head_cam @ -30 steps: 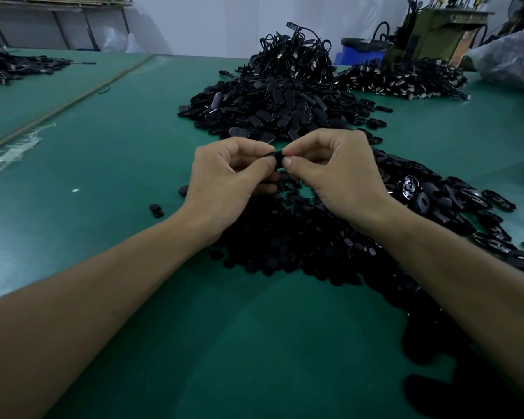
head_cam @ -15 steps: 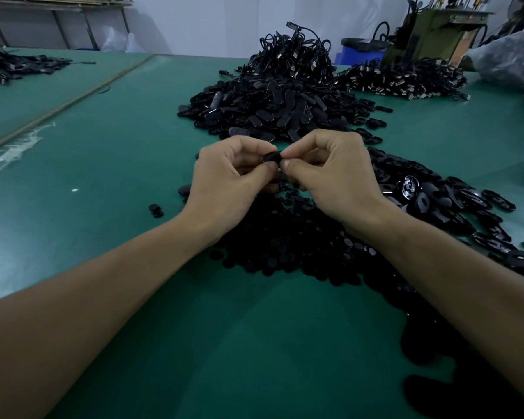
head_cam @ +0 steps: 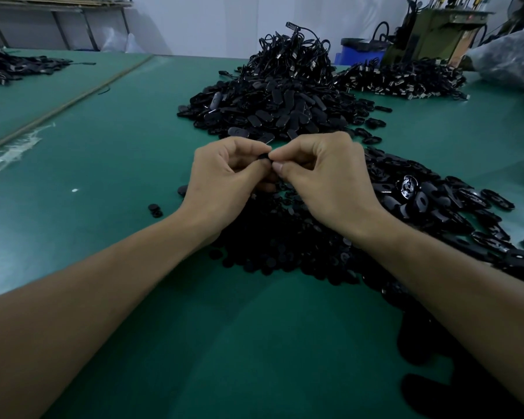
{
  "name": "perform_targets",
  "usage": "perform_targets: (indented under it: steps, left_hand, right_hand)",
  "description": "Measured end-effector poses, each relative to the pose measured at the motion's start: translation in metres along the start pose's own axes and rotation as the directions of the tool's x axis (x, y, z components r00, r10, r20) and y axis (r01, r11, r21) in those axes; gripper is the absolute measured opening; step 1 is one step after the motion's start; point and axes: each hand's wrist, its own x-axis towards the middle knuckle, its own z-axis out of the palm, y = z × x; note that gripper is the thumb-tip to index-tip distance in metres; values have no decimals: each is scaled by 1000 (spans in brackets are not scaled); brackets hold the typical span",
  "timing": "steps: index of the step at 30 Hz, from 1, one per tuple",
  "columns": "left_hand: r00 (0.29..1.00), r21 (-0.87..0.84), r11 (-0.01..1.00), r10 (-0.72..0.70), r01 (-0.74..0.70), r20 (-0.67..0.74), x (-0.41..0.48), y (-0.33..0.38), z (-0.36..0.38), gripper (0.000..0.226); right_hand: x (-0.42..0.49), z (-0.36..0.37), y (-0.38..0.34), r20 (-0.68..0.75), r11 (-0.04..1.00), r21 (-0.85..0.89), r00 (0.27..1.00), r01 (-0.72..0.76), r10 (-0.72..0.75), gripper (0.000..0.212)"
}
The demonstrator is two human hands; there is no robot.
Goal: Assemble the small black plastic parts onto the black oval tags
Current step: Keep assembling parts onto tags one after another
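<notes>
Above the green table (head_cam: pixel 109 164), my left hand (head_cam: pixel 224 182) and right hand (head_cam: pixel 327 179) pinch one small black part (head_cam: pixel 263 156) between meeting fingertips; the pile of tags (head_cam: pixel 270 116) lies at twelve o'clock.

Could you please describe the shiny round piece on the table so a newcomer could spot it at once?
On the green table, look right of the right hand, at the flat spread of black oval plastic tags. Towards its far side lies a round black piece with bright silvery glints. Its neighbours are darker, elongated ovals; it alone is round and gleams brightly.
</notes>
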Motion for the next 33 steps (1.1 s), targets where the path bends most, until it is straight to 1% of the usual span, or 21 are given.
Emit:
perform_targets:
  steps: [3,6,9,11,14,18,22,24,25,28,31,33]
  left_hand:
    - [1000,-28,1000,-7,6,-8,0,1,1,14]
    - [1000,-43,999,-9,8,-6,0,1,0,14]
    - [1000,-7,1000,11,-11,-5,-1,1,1,14]
    - [999,28,999,34,-34,-2,-1,0,1,14]
    - [999,53,997,54,-54,0,-2,0,1,13]
    - [1000,14,1000,18,-18,-15,-1,-1,0,12]
    - [1000,-31,999,-18,17,-23,0,0,-2,13]
    - [1000,-46,999,-22,21,-21,1,0,-3,14]
    - [1000,-45,999,-20,19,-17,1,1,-3,14]
    - [1000,-38,999,-21,21,-2,1,0,-3,15]
    - [1000,-26,999,-26,26,6,1,0,-2,15]
    - [1000,-31,999,-24,24,6,1,-1,-2,14]
  right_hand:
    - [1,-2,2,-4,997,36,998,-66,66,9]
    - [3,-3,4,10,981,120,988,-155,154,9]
    - [3,-4,6,35,951,224,977,-213,211,14]
    - [3,-3,7,44,943,240,972,-233,229,17]
    - [2,-1,9,27,959,211,981,-192,190,17]
    - [0,-1,8,24,982,158,995,-102,99,8]
    - [-1,-2,5,30,995,102,999,-17,14,13]
    - [1,-3,5,28,998,64,1000,4,-6,13]
    - [2,-5,6,37,998,61,999,-3,0,14]
    - [7,-11,10,100,989,125,993,-75,63,12]
    - [11,-14,15,155,973,189,983,-132,103,17]
    - [12,-16,17,169,965,215,979,-149,114,17]
